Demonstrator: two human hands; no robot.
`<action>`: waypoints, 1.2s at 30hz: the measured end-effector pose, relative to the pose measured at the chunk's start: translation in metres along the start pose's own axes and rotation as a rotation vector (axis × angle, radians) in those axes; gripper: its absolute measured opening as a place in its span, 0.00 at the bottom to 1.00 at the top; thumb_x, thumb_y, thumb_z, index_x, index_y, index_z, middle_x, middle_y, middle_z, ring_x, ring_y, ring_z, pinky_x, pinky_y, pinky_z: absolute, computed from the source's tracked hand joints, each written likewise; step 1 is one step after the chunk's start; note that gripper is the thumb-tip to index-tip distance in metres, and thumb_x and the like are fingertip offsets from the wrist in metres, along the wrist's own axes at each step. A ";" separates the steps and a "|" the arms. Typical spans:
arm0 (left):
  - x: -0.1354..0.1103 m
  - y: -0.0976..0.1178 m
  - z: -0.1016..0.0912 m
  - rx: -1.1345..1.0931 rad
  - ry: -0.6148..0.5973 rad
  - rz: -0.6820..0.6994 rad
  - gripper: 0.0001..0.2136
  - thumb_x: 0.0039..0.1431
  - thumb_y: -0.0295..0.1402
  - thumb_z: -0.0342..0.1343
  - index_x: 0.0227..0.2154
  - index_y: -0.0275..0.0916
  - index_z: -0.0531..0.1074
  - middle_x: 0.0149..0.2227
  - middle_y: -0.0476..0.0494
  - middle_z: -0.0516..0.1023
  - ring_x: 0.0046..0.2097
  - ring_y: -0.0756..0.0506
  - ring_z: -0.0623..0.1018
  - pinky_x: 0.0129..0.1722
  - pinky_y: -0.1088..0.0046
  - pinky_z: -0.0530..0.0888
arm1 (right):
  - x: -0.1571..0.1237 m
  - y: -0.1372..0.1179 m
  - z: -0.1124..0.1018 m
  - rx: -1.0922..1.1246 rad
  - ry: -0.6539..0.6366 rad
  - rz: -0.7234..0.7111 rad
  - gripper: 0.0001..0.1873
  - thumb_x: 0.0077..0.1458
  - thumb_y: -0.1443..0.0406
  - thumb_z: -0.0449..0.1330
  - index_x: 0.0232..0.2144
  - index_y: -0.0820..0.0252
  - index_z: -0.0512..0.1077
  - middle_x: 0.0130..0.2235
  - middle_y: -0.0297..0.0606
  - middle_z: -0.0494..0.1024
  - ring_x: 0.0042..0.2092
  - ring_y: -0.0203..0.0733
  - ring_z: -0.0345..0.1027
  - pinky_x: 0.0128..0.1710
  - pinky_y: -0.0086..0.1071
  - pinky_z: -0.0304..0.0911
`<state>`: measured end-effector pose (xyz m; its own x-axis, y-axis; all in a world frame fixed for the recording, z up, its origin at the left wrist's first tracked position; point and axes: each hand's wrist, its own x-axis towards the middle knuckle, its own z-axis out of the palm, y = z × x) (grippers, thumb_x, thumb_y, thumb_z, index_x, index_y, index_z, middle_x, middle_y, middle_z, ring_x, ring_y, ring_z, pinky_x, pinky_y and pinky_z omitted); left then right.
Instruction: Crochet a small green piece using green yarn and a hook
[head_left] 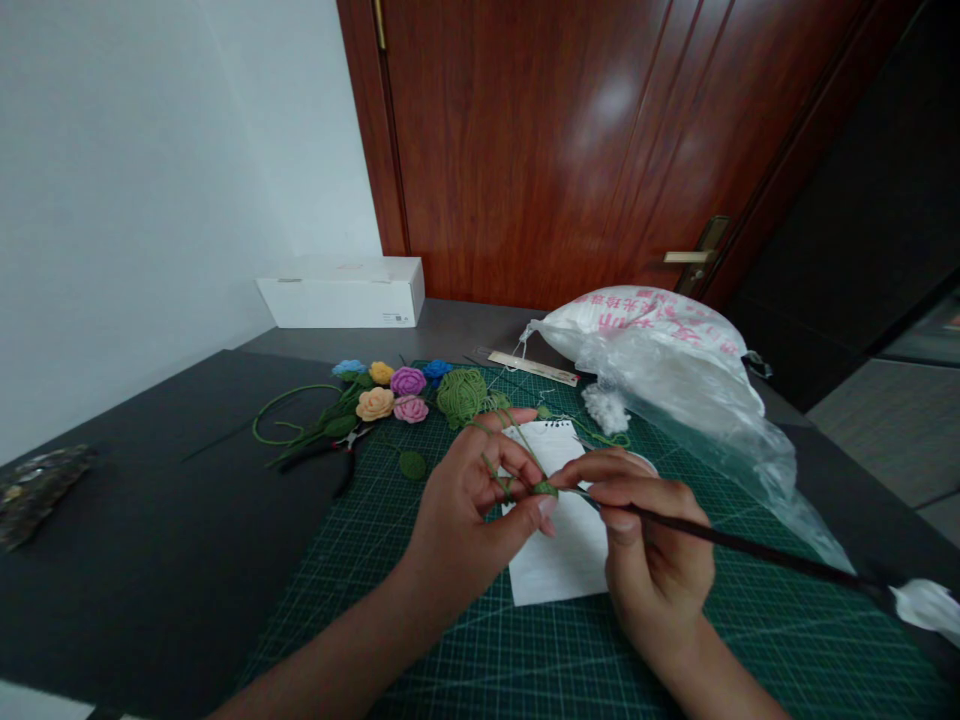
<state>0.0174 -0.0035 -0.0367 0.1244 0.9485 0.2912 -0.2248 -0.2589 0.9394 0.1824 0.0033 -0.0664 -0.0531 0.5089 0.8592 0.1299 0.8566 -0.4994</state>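
Observation:
My left hand point(480, 505) pinches a small green crochet piece point(544, 489) between thumb and fingers, with green yarn running over its fingers back to a green yarn ball point(461, 394). My right hand point(645, 540) grips a long dark crochet hook point(750, 548) whose tip meets the green piece. Both hands hover over a white paper sheet point(559, 555) on the green cutting mat point(525, 640).
Several crocheted flowers point(390, 392) with green stems lie at the mat's far left, pliers point(330, 455) beside them. A plastic bag of white stuffing point(667, 350) sits right, a ruler point(532, 367) behind, a white box point(345, 292) by the wall, a wooden door point(585, 140) beyond.

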 end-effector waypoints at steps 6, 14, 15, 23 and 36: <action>0.001 0.000 0.000 0.042 0.013 0.023 0.15 0.51 0.23 0.68 0.38 0.39 0.70 0.41 0.46 0.74 0.31 0.48 0.78 0.28 0.69 0.84 | -0.004 0.001 0.006 0.126 0.070 0.104 0.06 0.69 0.65 0.56 0.44 0.52 0.72 0.39 0.39 0.82 0.43 0.49 0.78 0.45 0.48 0.68; 0.000 -0.001 0.000 0.108 0.015 0.042 0.12 0.52 0.22 0.66 0.35 0.39 0.70 0.47 0.41 0.74 0.34 0.47 0.79 0.29 0.66 0.84 | -0.004 -0.001 0.006 0.152 0.064 0.141 0.07 0.69 0.67 0.54 0.44 0.53 0.72 0.40 0.38 0.80 0.43 0.46 0.77 0.43 0.45 0.68; 0.000 -0.001 0.000 0.110 0.016 0.043 0.12 0.52 0.22 0.66 0.35 0.39 0.70 0.48 0.41 0.74 0.34 0.47 0.79 0.29 0.66 0.84 | -0.004 -0.001 0.005 0.143 0.054 0.133 0.07 0.69 0.67 0.54 0.44 0.53 0.72 0.40 0.38 0.80 0.43 0.46 0.77 0.43 0.45 0.68; -0.004 -0.004 0.001 0.295 0.079 0.145 0.15 0.52 0.19 0.63 0.41 0.41 0.74 0.46 0.42 0.77 0.36 0.47 0.78 0.35 0.67 0.80 | 0.003 0.001 -0.001 -0.081 -0.077 -0.037 0.07 0.69 0.67 0.54 0.43 0.52 0.71 0.40 0.39 0.82 0.42 0.47 0.77 0.47 0.49 0.68; 0.000 -0.004 -0.004 0.085 -0.012 0.078 0.23 0.53 0.22 0.65 0.52 0.44 0.71 0.34 0.51 0.73 0.34 0.48 0.76 0.33 0.72 0.76 | 0.001 -0.003 0.001 -0.215 -0.151 -0.172 0.13 0.63 0.72 0.58 0.47 0.50 0.70 0.44 0.40 0.80 0.47 0.48 0.76 0.46 0.48 0.72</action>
<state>0.0149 -0.0019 -0.0411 0.1215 0.9227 0.3658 -0.1512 -0.3470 0.9256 0.1811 0.0008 -0.0643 -0.2365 0.3790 0.8946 0.3117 0.9017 -0.2996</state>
